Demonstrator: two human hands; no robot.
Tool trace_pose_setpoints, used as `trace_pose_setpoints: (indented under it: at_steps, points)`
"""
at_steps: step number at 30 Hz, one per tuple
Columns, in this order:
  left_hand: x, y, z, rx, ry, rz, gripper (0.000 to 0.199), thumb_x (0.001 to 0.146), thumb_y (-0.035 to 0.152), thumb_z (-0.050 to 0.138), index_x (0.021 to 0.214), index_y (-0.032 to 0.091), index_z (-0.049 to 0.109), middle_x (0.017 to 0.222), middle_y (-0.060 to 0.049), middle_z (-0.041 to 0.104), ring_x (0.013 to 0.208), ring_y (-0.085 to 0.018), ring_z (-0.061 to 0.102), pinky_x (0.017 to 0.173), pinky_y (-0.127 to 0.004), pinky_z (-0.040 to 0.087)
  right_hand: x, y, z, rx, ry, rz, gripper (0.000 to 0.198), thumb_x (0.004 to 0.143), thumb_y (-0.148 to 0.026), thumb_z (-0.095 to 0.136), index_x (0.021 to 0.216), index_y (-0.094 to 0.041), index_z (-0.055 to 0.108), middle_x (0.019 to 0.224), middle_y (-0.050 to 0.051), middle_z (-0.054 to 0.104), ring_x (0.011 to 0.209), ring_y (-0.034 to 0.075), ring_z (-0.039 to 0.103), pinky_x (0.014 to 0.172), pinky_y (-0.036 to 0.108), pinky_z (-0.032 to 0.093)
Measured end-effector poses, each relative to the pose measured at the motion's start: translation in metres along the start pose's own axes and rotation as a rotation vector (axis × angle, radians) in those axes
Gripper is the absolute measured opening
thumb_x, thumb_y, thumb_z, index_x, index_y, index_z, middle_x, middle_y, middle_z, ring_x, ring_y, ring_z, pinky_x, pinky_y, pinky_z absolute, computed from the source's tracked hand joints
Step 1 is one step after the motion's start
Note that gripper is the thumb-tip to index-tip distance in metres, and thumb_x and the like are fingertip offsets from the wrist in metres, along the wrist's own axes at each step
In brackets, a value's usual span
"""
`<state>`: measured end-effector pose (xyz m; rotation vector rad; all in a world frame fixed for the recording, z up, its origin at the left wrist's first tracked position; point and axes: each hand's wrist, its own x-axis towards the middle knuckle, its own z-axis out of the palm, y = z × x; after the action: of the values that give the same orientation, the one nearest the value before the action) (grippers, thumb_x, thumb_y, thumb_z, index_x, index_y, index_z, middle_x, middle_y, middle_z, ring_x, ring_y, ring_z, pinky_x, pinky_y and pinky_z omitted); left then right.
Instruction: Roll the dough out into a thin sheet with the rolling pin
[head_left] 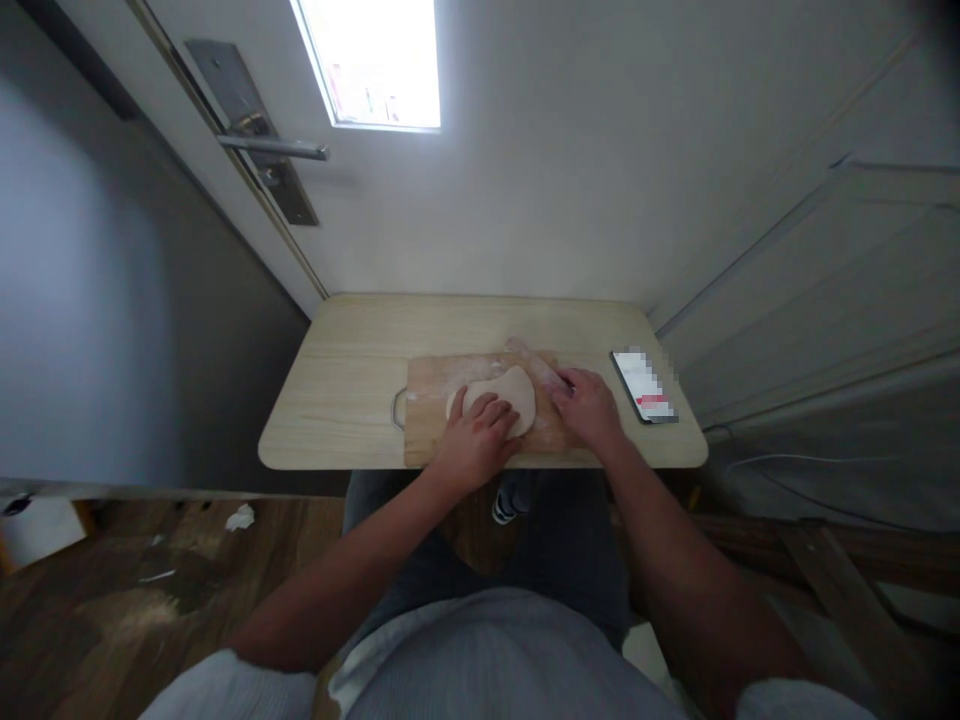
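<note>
The table (337, 400) carries a wooden board (421, 430) at its near edge. The dough (519, 392), a flattened sheet, lies mid-board. Left hand (480, 438): fingers spread, resting on the dough. Right hand (589, 405): closed around the near end of the rolling pin (537, 366), slanted just right of the dough. Apparent step: flattening or positioning the dough. Further rolling would call for clearing the left hand first.
</note>
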<state>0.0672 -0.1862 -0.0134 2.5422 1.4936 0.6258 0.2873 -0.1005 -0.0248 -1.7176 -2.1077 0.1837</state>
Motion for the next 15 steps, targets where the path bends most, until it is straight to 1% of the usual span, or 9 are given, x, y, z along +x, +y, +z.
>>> trace_pose_setpoints:
  at_steps: [2,5,8,10,13,15]
  points:
    - [0.003,-0.004,-0.003,0.012,0.000,0.051,0.025,0.100,0.035,0.054,0.118,0.025,0.068,0.122,-0.006,0.072,0.126,-0.026,0.057,0.123,-0.061,0.014,-0.007,-0.007,-0.001,0.000,-0.029,0.002,0.036,0.096,-0.046,0.054,0.110,-0.018,0.072,0.106,0.010,0.073,0.099,0.026,0.062,0.088,0.037,0.045]
    - [0.004,-0.009,-0.009,0.020,-0.013,0.098,0.024,0.101,0.028,0.049,0.111,0.024,0.070,0.111,-0.006,0.075,0.115,-0.024,0.063,0.121,-0.058,0.022,-0.014,-0.014,0.000,-0.053,-0.046,0.005,0.034,0.095,-0.044,0.055,0.109,-0.018,0.072,0.105,0.011,0.073,0.099,0.027,0.061,0.086,0.036,0.045]
    - [0.000,-0.012,-0.013,0.013,-0.048,0.143,0.023,0.100,0.025,0.050,0.110,0.023,0.071,0.111,-0.006,0.076,0.111,-0.022,0.065,0.119,-0.053,0.029,-0.017,-0.016,0.001,-0.098,-0.043,0.013,0.033,0.095,-0.045,0.055,0.106,-0.019,0.072,0.104,0.011,0.073,0.099,0.027,0.060,0.085,0.037,0.044]
    - [-0.004,-0.013,-0.013,-0.002,-0.062,0.159,0.024,0.100,0.023,0.050,0.111,0.024,0.070,0.114,-0.005,0.075,0.113,-0.022,0.065,0.119,-0.051,0.030,-0.018,-0.015,0.002,-0.103,-0.039,0.011,0.034,0.096,-0.046,0.054,0.106,-0.019,0.072,0.104,0.011,0.073,0.098,0.027,0.060,0.085,0.037,0.044]
    - [-0.011,-0.010,-0.008,-0.009,-0.028,0.090,0.027,0.099,0.031,0.053,0.122,0.025,0.067,0.126,-0.007,0.072,0.123,-0.024,0.060,0.120,-0.053,0.028,-0.019,-0.014,0.004,-0.093,-0.025,0.006,0.034,0.097,-0.045,0.054,0.107,-0.018,0.071,0.105,0.012,0.073,0.098,0.027,0.060,0.086,0.037,0.043]
    - [-0.014,-0.008,-0.005,0.008,0.010,0.014,0.038,0.098,0.040,0.057,0.132,0.024,0.061,0.136,-0.010,0.067,0.131,-0.027,0.055,0.120,-0.056,0.027,-0.019,-0.014,0.006,-0.079,-0.006,0.014,0.034,0.097,-0.044,0.053,0.108,-0.018,0.071,0.106,0.012,0.073,0.099,0.027,0.059,0.087,0.037,0.043]
